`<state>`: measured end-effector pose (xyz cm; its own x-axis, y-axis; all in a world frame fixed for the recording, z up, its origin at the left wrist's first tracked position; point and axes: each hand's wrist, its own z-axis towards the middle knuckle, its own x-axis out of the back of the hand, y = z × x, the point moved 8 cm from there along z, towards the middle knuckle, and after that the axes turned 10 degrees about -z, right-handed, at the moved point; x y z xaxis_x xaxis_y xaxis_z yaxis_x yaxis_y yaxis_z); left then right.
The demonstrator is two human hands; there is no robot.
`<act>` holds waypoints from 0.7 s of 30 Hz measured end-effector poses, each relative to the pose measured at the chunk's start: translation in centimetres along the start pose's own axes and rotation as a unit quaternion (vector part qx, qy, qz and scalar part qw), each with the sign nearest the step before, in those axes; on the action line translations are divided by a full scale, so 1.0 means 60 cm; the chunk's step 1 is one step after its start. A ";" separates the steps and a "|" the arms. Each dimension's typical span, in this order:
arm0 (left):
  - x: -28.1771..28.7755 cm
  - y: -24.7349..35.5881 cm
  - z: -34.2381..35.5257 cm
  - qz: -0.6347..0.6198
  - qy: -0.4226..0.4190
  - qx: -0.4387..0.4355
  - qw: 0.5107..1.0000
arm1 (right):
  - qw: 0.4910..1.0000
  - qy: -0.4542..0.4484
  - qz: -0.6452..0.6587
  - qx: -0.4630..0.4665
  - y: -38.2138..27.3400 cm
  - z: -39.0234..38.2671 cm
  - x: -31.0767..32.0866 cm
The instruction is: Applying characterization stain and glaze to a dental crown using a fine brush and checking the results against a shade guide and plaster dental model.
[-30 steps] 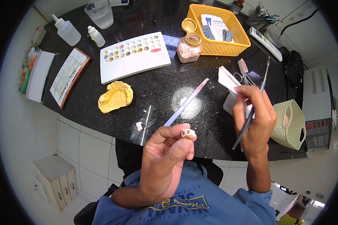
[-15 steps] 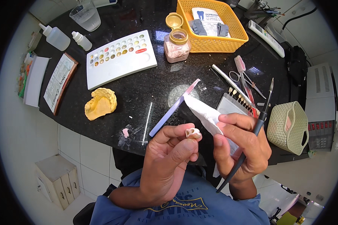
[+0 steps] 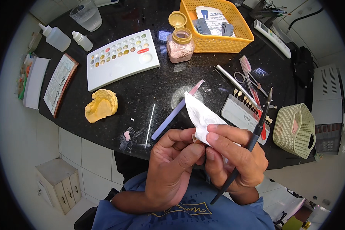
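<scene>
My left hand (image 3: 170, 165) pinches a small white dental crown piece (image 3: 194, 138) between thumb and fingertips, mostly hidden now. Against it my right hand (image 3: 239, 157) presses a folded white tissue (image 3: 200, 114), held by thumb and fingers. Through the same right hand runs a dark-handled brush (image 3: 253, 142), its pointed tip up and to the right. Beyond the hands, a lavender-handled tool with a pink end (image 3: 172, 117) lies on the black tabletop (image 3: 134, 99). A yellow dental cast (image 3: 102, 109) sits to the left.
A white palette of coloured wells (image 3: 122, 71) lies behind the cast. Further back are an open jar of pink powder (image 3: 179, 51), a yellow basket (image 3: 222, 44) and a glass of water (image 3: 87, 19). On the right are a tooth shade guide (image 3: 239, 115), pink toothbrush (image 3: 245, 65) and pale green basket (image 3: 291, 132).
My right hand has moved left and brought the tissue onto the crown piece, covering most of it. The brush has shifted left with that hand, uncovering more of the shade guide.
</scene>
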<state>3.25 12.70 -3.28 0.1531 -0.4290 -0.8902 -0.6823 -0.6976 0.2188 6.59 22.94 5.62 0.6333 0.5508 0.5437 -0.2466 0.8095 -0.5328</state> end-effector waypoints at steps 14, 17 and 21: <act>-0.001 0.004 -0.002 -0.057 -0.070 0.016 0.996 | 0.992 0.062 -0.018 -0.109 0.032 0.009 0.037; 0.000 0.010 -0.007 -0.079 -0.083 0.024 0.993 | 0.995 -0.059 -0.066 -0.048 0.024 0.007 0.006; -0.002 0.022 -0.017 -0.094 -0.117 0.017 0.989 | 0.977 -0.154 -0.144 -0.023 0.024 -0.020 -0.031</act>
<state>3.05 11.22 -2.48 0.1130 -0.1468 -0.9827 -0.6812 -0.7314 0.0310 5.94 22.85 3.05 0.4185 0.3420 0.8414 -0.0527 0.9340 -0.3535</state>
